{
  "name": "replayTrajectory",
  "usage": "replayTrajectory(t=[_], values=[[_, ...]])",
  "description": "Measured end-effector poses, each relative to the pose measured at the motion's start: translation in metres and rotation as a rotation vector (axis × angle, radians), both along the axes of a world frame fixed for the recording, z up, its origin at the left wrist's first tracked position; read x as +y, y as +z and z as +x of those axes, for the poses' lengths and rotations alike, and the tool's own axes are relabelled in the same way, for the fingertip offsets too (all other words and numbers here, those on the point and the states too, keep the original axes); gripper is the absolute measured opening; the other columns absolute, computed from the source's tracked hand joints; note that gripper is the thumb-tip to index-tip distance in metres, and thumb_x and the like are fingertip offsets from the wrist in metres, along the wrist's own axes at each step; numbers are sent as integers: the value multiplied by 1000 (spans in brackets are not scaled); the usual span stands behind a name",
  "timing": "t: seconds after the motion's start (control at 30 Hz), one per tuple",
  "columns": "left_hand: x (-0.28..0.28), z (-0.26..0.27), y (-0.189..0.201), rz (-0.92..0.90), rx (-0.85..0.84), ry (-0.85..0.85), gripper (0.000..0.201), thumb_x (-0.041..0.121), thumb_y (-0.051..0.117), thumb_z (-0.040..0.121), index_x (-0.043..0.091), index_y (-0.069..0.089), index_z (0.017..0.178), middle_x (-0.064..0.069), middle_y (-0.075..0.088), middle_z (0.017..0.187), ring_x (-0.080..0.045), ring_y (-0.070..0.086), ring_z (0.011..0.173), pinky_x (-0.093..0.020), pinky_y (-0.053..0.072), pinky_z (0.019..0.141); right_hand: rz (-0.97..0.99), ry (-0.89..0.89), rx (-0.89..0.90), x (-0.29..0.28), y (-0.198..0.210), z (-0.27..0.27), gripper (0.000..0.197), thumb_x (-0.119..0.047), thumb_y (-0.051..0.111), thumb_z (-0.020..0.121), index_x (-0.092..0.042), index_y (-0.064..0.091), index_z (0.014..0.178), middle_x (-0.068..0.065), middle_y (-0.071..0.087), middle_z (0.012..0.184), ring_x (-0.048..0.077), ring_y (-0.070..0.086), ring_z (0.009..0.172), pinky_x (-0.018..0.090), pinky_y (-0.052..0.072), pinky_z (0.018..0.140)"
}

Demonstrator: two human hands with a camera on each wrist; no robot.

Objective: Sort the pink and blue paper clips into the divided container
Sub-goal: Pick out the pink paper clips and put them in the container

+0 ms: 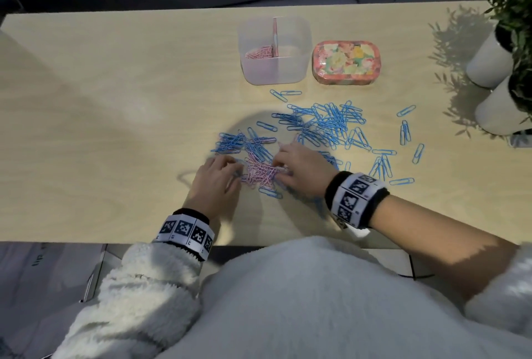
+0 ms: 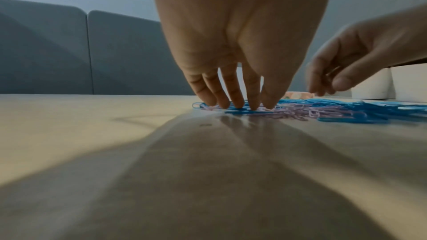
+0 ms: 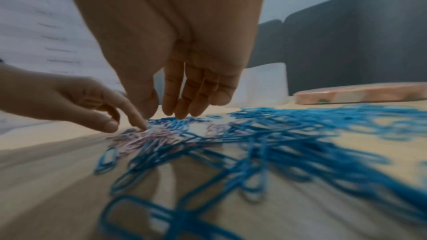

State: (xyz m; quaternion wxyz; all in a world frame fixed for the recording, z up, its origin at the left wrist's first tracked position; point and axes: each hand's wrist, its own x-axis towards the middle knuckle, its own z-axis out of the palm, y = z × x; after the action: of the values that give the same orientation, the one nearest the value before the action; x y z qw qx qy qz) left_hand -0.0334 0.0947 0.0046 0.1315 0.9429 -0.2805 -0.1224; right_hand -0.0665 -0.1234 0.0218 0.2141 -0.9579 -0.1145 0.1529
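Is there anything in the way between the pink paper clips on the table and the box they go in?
Yes. Loose blue paper clips are scattered across the table between the pink paper clips and the divided container. They lie flat, so a lifted handful would likely pass over them. Nothing taller stands there.

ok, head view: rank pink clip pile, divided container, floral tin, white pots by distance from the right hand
1. pink clip pile, at the right hand fingertips
2. divided container, ahead
3. floral tin, beside it; close call
4. white pots, far right

Both hands, left (image 1: pixel 216 183) and right (image 1: pixel 299 170), reach palm-down, fingers extended downward.
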Motion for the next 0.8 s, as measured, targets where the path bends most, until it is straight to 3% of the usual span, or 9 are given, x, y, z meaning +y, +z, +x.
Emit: replayTrajectory(t=[0.1, 0.2, 0.3, 0.4, 0.53, 0.63, 0.73, 0.8], values=[[4, 2, 0, 20, -13, 98, 29, 24, 52, 87, 11, 62, 111, -10, 59, 114, -32, 54, 104, -42, 45, 91, -86, 99, -14, 18, -5, 9, 27, -30, 52, 90, -13, 59, 110, 8, 54, 112, 24, 45, 110, 36, 38, 90], [5, 1, 0, -18, -80, 48, 20, 21, 60, 83, 12, 65, 100, -10, 62, 105, -32, 58, 94, -41, 49, 81, -95, 111, -64, 21, -8, 7, 23, -25, 51, 90, -13, 61, 106, 8, 55, 110, 25, 46, 107, 35, 37, 87], [6, -4, -5, -88, -69, -8, 16, 23, 55, 83, 13, 68, 85, -8, 63, 94, -30, 58, 87, -37, 47, 79, -48, 26, -81, 10, -13, -5, 15, -22, 54, 88, -12, 63, 95, 8, 57, 104, 26, 49, 104, 36, 38, 85], [11, -6, -8, -97, -25, 79, 10, 14, 57, 85, 12, 67, 89, -7, 62, 97, -28, 55, 90, -37, 45, 83, -52, -5, 1, -2, -18, -17, 14, -23, 55, 88, -14, 64, 92, 6, 58, 103, 24, 49, 104, 36, 41, 79], [13, -7, -6, -71, -74, 134, 11, 15, 57, 84, 14, 66, 90, -6, 62, 101, -29, 54, 92, -39, 45, 82, -23, -123, 3, -25, -19, -30, 11, -18, 57, 85, -14, 67, 87, 6, 60, 97, 26, 52, 102, 38, 45, 78], [5, -9, -3, -99, -54, 71, 19, 20, 58, 83, 14, 65, 99, -6, 60, 106, -27, 53, 99, -38, 41, 87, -3, -231, -26, -33, -15, -29, 11, -16, 58, 83, -13, 67, 86, 8, 61, 92, 27, 53, 98, 37, 45, 77], [-8, -3, 0, -66, 14, -90, 42, 23, 70, 75, 11, 60, 115, -9, 60, 116, -29, 54, 106, -39, 42, 92, 41, -156, -39, -15, -10, -16, 15, -18, 60, 84, -9, 66, 95, 12, 61, 98, 29, 52, 101, 35, 41, 82], [-15, 3, 2, -25, -23, -163, 46, 21, 76, 69, 10, 63, 112, -11, 64, 114, -33, 58, 102, -41, 46, 87, 59, -99, -26, 4, -10, -6, 24, -24, 63, 83, -8, 64, 101, 12, 59, 103, 28, 50, 104, 35, 39, 86]])
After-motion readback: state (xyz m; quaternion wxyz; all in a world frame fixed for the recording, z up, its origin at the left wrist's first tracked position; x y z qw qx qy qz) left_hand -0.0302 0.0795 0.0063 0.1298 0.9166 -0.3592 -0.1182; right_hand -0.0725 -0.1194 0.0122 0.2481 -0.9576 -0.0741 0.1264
